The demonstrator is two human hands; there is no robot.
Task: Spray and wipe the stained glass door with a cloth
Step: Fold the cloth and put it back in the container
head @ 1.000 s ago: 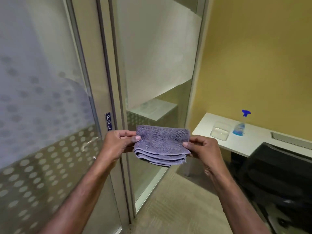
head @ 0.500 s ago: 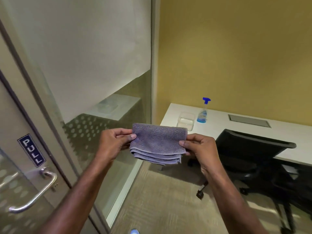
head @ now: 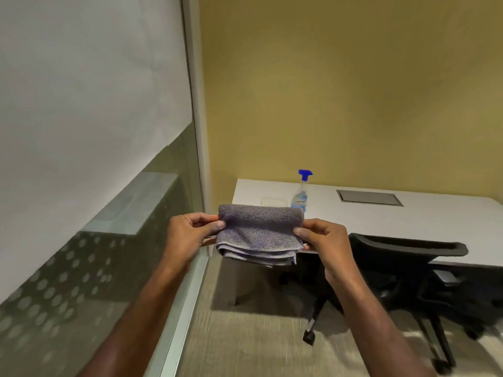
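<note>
A folded grey-purple cloth [head: 260, 235] hangs in front of me at chest height. My left hand [head: 187, 235] pinches its left edge and my right hand [head: 322, 240] pinches its right edge. Behind the cloth, a clear spray bottle [head: 300, 195] with blue liquid and a blue trigger head stands on the white desk [head: 408, 221]. A glass partition [head: 95, 186] with a frosted band and dot pattern fills the left side. The door itself is out of view.
A black office chair [head: 408, 268] on castors is tucked under the desk at the right. A small clear container [head: 273, 201] sits left of the bottle. A grey cable hatch [head: 368, 197] is set in the desk. Carpet [head: 245, 344] lies below; a yellow wall [head: 340, 91] stands behind.
The view has swung right: the door with its PULL sign and handle has left the frame, and the desk and bottle are nearer the centre. Both hands keep holding the cloth.
</note>
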